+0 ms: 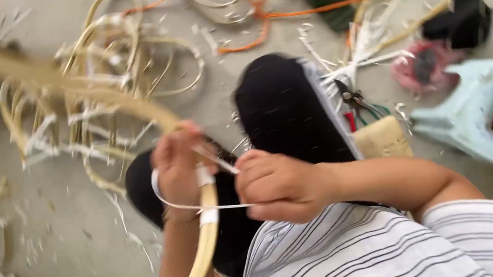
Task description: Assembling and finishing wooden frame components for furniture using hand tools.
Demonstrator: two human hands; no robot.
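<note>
- pale, thin white binding strip (205, 208) runs between both hands: the right hand (278, 185) is fisted tight around one end, pulling it toward three o'clock, while the left hand (176, 160) is clamped on the long curved tan rattan cane (202, 258), thumb near the white wraps.
- the cane passes from eleven o'clock, through the left grip, down to six o'clock, resting against the black-clad knee (284, 111).
- risk, as i judge it: the strip looks slack in a loop below the left hand, so a hard pull could snap it or let the wrap slide along the smooth cane and loosen.
- if the left grip eases, the bent cane may spring away.
- at ten o'clock a loose tangle of split cane strips (99, 81) could snag the free end; pliers (353, 102) lie at two o'clock beside a pale blue plastic stool (466, 122).
</note>
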